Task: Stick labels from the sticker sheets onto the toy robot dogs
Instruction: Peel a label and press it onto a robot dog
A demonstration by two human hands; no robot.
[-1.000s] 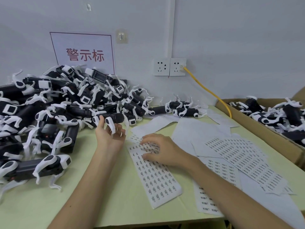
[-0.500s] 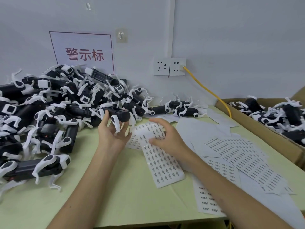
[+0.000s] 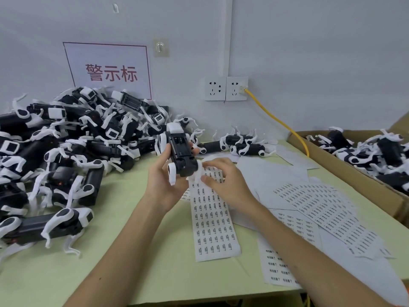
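My left hand (image 3: 164, 185) grips a black toy robot dog (image 3: 180, 151) with white legs, lifted above the table with its underside facing me. My right hand (image 3: 223, 180) is just right of the dog, thumb and fingers pinching the upper end of a long sticker sheet (image 3: 212, 222). The rest of that sheet lies on the green table (image 3: 132, 251), covered in rows of small labels. A big pile of robot dogs (image 3: 66, 151) fills the left side.
More sticker sheets (image 3: 321, 209) and blank backing papers (image 3: 272, 173) spread at the right. A cardboard box (image 3: 345, 173) holding more dogs stands at the far right. A yellow cable (image 3: 278, 122) runs from the wall socket (image 3: 225, 88). Two dogs (image 3: 239, 147) lie near the wall.
My left hand has pulled one dog out of the pile, raised it and turned it underside up. My right hand left the flat sheet, picked up its top end and moved toward the dog.
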